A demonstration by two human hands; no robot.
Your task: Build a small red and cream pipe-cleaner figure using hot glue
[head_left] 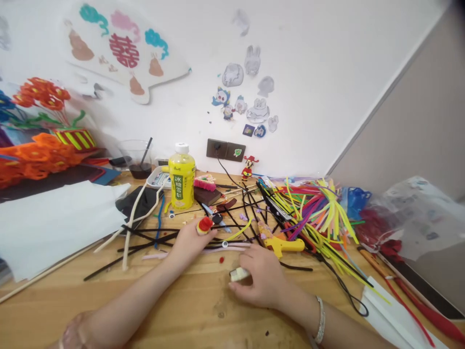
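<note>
My left hand is closed around a small craft piece with a fuzzy red top and a yellowish-white lower part. Its fingers rest over the black pipe cleaners. Closer to me, my right hand grips what looks like a cream-coloured lighter, its metallic end pointing left. Between the hands lie a googly eye and a small red bit. Just beyond the right hand rests a yellow glue gun. The fingertips of the left hand are partly hidden.
A yellow drink bottle and a plastic cup of dark liquid stand at the back. Bundles of coloured pipe cleaners spread to the right. White sheet covers the left, and a red-hatted figure stands by the wall.
</note>
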